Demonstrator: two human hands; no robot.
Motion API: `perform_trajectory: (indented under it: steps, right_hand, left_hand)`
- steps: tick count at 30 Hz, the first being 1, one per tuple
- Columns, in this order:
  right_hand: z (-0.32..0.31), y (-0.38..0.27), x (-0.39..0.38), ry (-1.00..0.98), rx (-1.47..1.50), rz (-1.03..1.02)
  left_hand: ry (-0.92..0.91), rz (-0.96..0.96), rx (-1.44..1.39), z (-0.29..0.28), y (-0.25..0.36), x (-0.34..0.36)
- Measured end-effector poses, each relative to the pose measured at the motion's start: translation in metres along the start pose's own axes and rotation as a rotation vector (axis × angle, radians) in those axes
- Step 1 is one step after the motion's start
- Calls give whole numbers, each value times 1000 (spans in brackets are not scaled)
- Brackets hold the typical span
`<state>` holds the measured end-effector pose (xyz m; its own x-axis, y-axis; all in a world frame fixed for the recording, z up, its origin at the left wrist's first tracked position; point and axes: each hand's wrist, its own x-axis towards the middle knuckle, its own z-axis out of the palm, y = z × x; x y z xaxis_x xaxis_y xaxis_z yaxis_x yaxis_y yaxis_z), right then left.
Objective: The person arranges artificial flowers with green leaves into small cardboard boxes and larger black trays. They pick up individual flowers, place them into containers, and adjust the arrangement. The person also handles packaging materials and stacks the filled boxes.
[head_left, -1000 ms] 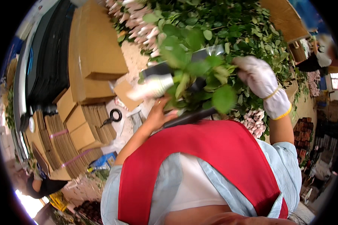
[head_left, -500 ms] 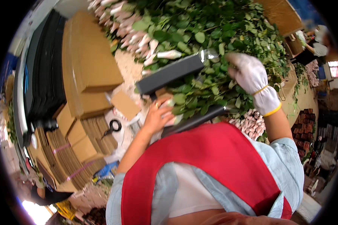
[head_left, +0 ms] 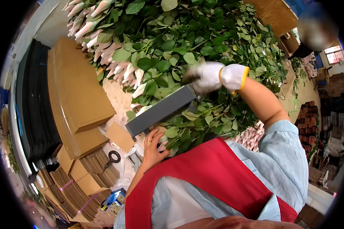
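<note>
In front of me a dark grey ridged panel (head_left: 160,108) stands tilted, its far end up to the right, with leafy cut stems (head_left: 202,126) on its near side. My left hand (head_left: 153,149), bare with a ring, is at the panel's lower left end. Its fingers are spread beside a pale sleeved flower head (head_left: 162,140). My right hand (head_left: 208,78), in a white glove with a yellow cuff edge, is at the panel's upper right end. Motion smears its fingers, so what they grip cannot be made out.
Beyond the panel lies a big heap of leafy stems (head_left: 202,34) with pale pink sleeved heads (head_left: 103,49). At left stand a large cardboard box (head_left: 78,91), dark sheets (head_left: 36,103) and flattened cartons (head_left: 70,187). Black-handled scissors (head_left: 114,156) lie near my left forearm.
My right hand has swung left and down onto the panel's upper end. The view has shifted, and the panel and left hand appear lower and farther left. A dark strip near my apron is now mostly hidden.
</note>
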<state>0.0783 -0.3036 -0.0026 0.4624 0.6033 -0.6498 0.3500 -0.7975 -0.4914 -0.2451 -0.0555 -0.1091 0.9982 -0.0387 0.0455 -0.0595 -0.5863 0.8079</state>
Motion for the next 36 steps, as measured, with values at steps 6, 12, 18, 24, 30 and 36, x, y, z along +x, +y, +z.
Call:
perform_trajectory:
  steps: [6,12,18,24,30,36]
  right_hand:
    - [-43,-17,44,297,-413,230]
    - [-102,-60,-43,910,-578,-77]
    - [-189,-119,-82,1238,-656,-309]
    - [-186,-169,-65,1086,-694,-224]
    - [-162,-74,-52,882,-758,-72]
    - [-168,4,-101,822,-782,235]
  left_hand:
    - [19,91,12,3,-11,1]
    - [27,-95,-92,3,-4,-4]
    - [-15,2,-48,-3,9,-1]
    - [18,-40,-13,3,12,-4]
    - [-23,20,-2,11,-5,-10]
    - [26,55,-62,18,-16,-9]
